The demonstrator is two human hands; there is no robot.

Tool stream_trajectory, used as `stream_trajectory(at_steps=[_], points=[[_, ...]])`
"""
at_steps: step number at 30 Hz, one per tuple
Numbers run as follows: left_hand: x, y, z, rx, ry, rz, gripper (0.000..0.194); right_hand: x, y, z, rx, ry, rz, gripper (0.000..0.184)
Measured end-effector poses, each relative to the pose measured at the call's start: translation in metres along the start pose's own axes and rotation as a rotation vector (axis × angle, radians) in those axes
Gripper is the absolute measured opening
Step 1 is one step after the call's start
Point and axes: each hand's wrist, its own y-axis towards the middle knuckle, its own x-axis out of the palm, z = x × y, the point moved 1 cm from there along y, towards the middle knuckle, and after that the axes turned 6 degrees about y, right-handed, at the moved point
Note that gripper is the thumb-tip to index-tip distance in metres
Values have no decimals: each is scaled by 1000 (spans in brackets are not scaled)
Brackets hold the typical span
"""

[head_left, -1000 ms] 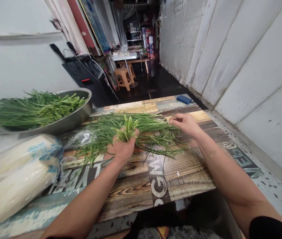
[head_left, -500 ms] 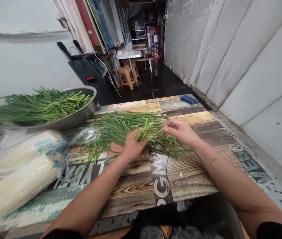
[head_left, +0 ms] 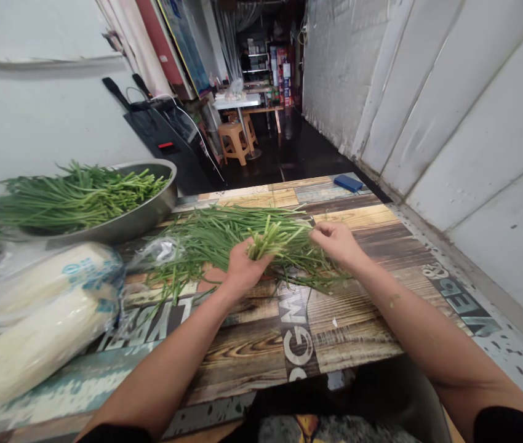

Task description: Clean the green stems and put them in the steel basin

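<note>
My left hand (head_left: 243,266) is wrapped round a bunch of garlic chives (head_left: 268,240), with the pale cut ends pointing up and to the right. To the right of those ends is my right hand (head_left: 335,242), its thumb and fingers pressed together in a pinch. What sits between those fingertips is too small to make out. Beneath and behind both hands lies a loose pile of garlic chives (head_left: 215,224), spread over the wood-patterned table (head_left: 349,314). Some thin scraps lie on the near side of the pile.
At the left stands a metal bowl (head_left: 151,212) heaped with more chives. Nearer me are plastic bags (head_left: 49,314) of something white, with crumpled clear plastic (head_left: 162,249) beside the pile. A blue box (head_left: 348,183) lies at the far table edge. A wall (head_left: 474,123) runs along the right.
My right hand has drawn slightly right, away from the stem ends, and its fingers have closed more. My left hand keeps its hold on the bunch. The view has shifted slightly.
</note>
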Motion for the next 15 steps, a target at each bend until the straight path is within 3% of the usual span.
stream_trajectory(at_steps=[3,5,6,8,11,13,15], points=[[0,0,-1,-11,4,7,21,-12,6,7,92,-374,-150,35],[0,0,-1,-14,11,3,20,-17,6,5,109,-546,-160,38],[1,0,0,-14,17,-5,19,-19,5,2,47,-563,-120,35],[1,-1,2,-8,31,-31,16,-20,1,-9,-220,-517,-59,31],[2,-3,6,25,66,-67,12,-14,-6,-21,-608,-501,-149,38],[1,-4,8,68,107,-68,9,-9,-8,-21,-628,-556,-250,23],[1,-4,9,116,153,-60,7,-4,-7,-17,-538,-541,-306,24]])
